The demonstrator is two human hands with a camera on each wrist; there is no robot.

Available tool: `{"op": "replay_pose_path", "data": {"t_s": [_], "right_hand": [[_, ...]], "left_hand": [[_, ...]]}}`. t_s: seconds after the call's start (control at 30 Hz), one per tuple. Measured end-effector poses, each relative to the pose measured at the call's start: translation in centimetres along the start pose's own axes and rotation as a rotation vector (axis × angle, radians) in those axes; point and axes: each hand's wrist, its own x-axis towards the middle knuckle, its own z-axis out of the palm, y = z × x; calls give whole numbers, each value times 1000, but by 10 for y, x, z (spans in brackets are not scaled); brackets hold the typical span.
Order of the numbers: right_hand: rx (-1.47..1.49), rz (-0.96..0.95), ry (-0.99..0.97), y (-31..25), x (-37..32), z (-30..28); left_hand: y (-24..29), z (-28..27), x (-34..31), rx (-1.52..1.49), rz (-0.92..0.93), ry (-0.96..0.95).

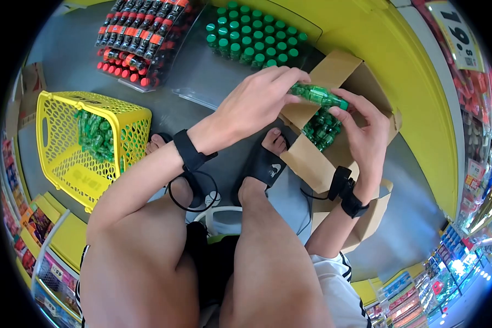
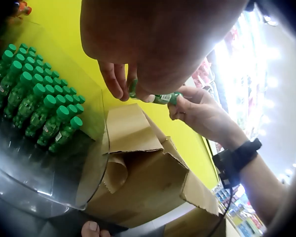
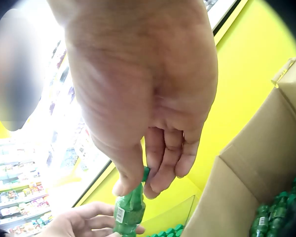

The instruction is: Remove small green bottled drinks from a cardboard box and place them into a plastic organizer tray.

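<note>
I have a green bottle [image 1: 318,95] gripped between both hands, tilted sideways: my left hand [image 1: 251,101] closes its fingers on the base end, and my right hand [image 1: 369,117] pinches the cap end, thumb against fingers. The bottle hangs over the open mouth of a cardboard box [image 1: 361,82], whose raised flaps stand out around the opening; more green bottles [image 1: 322,130] lie heaped inside. Beyond my left hand, the clear tray [image 1: 194,82] has a thin upright edge, and green-capped bottles [image 1: 254,35] stand in close rows at its far side, leaving bare tray on the near side. The box's far side sits near the yellow panel [image 1: 415,60]. To my left, grey floor [image 1: 167,112] opens between the tray and the yellow basket [image 1: 82,179], which also holds green bottles.
</note>
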Motion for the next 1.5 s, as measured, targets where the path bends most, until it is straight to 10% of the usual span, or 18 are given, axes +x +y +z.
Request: {"op": "replay_pose_path", "data": {"t_s": [0.77, 1.5], "right_hand": [[-182, -314, -72, -69, 70, 164], [-320, -260, -178, -41, 121, 252]], "left_hand": [[-88, -39, -60, -47, -445, 373], [-139, -45, -54, -558, -941, 268]]}}
